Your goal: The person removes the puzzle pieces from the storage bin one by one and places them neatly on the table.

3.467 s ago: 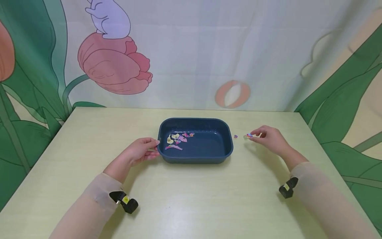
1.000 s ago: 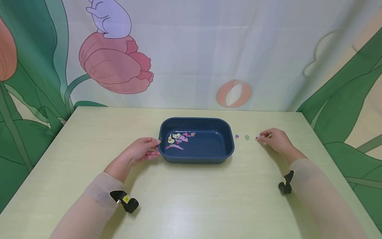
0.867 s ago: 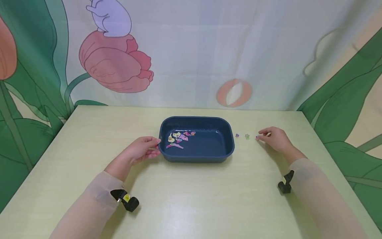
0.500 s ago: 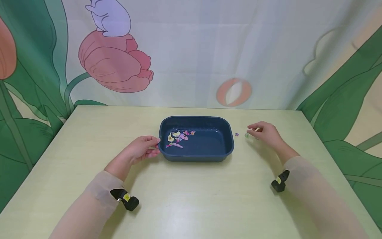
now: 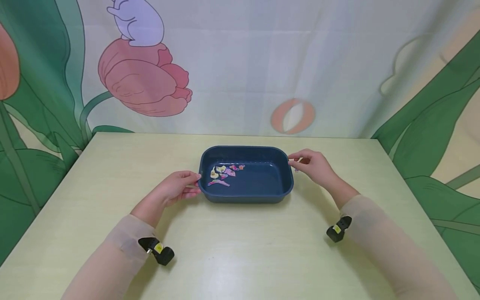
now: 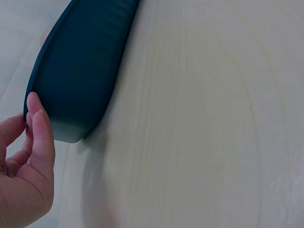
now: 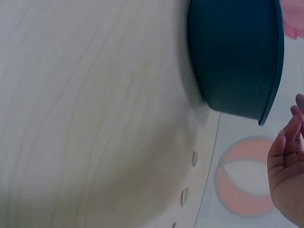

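Note:
A dark blue rectangular basin stands on the table, with several small colourful sticker-like pieces lying in its left part. My left hand pinches the basin's left rim; the left wrist view shows its thumb and fingers there. At the right rim hovers my right hand, fingers bent; the right wrist view shows the hand apart from the basin, its fingertips partly cut off, nothing visible in it. Below it a small purple piece and a pale green one lie in a row on the table.
A third small piece shows at the bottom of the right wrist view. The pale wooden table ends at the back against a printed curtain. Black wrist cameras sit on both sleeves.
The right hand has let go of a colourful piece, leaving it to the right of the green one, then moved left to the basin's right rim. The left hand stays put.

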Demonstrator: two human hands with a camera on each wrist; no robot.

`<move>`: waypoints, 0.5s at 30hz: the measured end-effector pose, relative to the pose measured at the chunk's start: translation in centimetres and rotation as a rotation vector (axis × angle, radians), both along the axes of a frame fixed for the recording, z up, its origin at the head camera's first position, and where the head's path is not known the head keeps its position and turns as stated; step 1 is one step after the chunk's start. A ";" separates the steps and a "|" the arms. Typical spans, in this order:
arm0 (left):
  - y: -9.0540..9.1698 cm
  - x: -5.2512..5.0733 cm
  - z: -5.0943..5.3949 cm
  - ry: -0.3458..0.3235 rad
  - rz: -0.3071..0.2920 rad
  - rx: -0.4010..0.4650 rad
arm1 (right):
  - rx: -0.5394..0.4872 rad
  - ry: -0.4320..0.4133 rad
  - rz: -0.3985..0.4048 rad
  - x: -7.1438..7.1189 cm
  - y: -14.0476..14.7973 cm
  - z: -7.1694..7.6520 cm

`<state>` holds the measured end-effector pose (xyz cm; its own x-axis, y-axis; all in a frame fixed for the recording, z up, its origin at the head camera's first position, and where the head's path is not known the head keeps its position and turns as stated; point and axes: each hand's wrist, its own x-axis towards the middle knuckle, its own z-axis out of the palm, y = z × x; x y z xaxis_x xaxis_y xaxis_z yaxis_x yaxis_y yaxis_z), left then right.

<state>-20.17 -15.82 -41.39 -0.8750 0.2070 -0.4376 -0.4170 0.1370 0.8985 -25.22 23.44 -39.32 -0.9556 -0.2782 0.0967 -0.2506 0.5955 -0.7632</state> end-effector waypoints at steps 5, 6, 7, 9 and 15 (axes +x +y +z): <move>0.0 0.0 0.1 -0.007 0.008 -0.002 | -0.014 0.008 0.034 0.2 -1.5 0.3; 0.0 0.0 0.2 -0.010 0.011 0.000 | -0.019 0.007 0.041 0.3 -1.8 0.3; 0.0 0.1 0.2 -0.008 0.006 0.002 | -0.026 0.006 0.048 0.3 -2.1 0.3; 0.0 0.1 0.2 -0.007 0.002 0.008 | -0.031 0.006 0.064 0.3 -2.7 0.3; -0.1 0.1 0.1 0.002 -0.003 0.020 | -0.015 0.017 0.096 0.1 -4.4 0.1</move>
